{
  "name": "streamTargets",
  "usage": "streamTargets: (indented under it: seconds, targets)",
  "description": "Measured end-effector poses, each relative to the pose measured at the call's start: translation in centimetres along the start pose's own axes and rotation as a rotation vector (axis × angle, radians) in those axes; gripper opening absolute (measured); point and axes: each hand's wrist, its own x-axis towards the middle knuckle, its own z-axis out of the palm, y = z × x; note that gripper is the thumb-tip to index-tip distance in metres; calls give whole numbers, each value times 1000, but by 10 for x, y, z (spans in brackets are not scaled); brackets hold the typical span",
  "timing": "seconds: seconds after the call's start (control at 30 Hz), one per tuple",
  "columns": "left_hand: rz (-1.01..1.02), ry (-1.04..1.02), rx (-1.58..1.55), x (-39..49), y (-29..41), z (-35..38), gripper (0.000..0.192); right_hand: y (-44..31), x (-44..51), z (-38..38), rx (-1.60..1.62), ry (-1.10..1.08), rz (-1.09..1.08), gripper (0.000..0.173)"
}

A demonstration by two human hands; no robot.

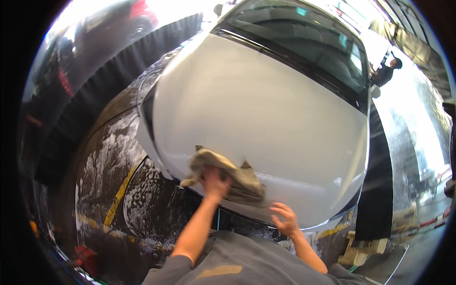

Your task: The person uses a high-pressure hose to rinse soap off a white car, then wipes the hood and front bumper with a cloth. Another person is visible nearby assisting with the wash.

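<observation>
My left hand [215,183] presses a crumpled tan cloth [228,171] onto the front of a car's hood [263,107]. The hood is silver-white and smooth, and it reaches up to the windshield [302,39]. Slightly blurred, the cloth lies bunched with its folds spread to the right of the hand. Near the hood's front edge my right hand [286,221] is held with its fingers apart and nothing in them. It is right of the cloth and separate from it; whether it touches the paint I cannot tell.
Soapy foam [142,199] covers the dark floor at left, where a yellow line [121,196] runs. Dark curtains [117,74] [374,178] hang on both sides. A person [384,73] stands beside the car at right. A red object [85,260] is at lower left.
</observation>
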Motion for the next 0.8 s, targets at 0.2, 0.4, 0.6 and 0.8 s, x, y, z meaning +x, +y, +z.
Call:
streamTargets:
  seconds: [0.2, 0.4, 0.6, 0.8]
  targets:
    - [-163, 343, 396, 205, -18, -99, 71, 64, -224, -74, -158, 885, 912, 22]
    - [726, 325, 310, 116, 198, 43, 71, 80, -316, -41, -134, 1178, 1213, 13]
    - [1469, -428, 106, -91, 229, 136, 74, 145, -260, 28, -117, 849, 970, 18]
    - [828, 64, 85, 12, 72, 43, 68, 125, -362, 83, 188, 358, 1636, 23]
